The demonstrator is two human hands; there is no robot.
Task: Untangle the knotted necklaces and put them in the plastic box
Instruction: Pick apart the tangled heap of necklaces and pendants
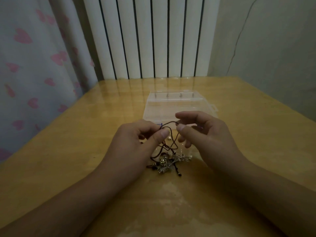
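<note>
A tangle of necklaces (168, 160) with dark cords, small beads and shiny metal pendants lies on the wooden table between my wrists. Loops of the dark cord rise from it to both hands. My left hand (135, 142) pinches the cord between thumb and fingers. My right hand (203, 132) pinches the same cord a little to the right, thumb and forefinger closed on it. The clear plastic box (179, 104) stands just behind my hands, its near edge hidden by them; its compartments look bare.
The wooden table (85, 151) has a glossy top. A white radiator (153, 36) stands behind its far edge. A curtain with pink hearts (34, 65) hangs at the left and a plain wall rises at the right.
</note>
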